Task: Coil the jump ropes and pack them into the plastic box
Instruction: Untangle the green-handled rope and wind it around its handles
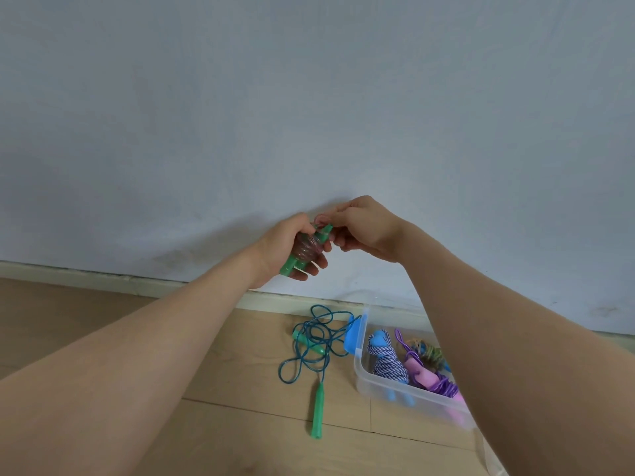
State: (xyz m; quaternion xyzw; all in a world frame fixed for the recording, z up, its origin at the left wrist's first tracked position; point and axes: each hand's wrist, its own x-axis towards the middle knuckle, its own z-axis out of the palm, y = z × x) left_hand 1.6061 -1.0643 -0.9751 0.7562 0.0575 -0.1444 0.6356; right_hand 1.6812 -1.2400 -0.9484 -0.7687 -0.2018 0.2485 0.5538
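Note:
A pink jump rope [307, 250] is wound in tight turns around its two green handles. My left hand [292, 247] grips this bundle, raised in front of the wall. My right hand [364, 228] pinches the rope's end at the top of the bundle. On the floor lies a loose teal jump rope [318, 341] with green handles, tangled in open loops. To its right stands the clear plastic box [412, 395]. It holds a coiled blue-and-white rope [388, 360], a purple rope with pink handles [429, 376] and a multicoloured coil [431, 353].
The wooden floor [223, 424] meets a pale wall [309, 97] along a baseboard [103, 278]. My right forearm covers the box's right side. A blue clip [354, 333] sits on the box's left rim.

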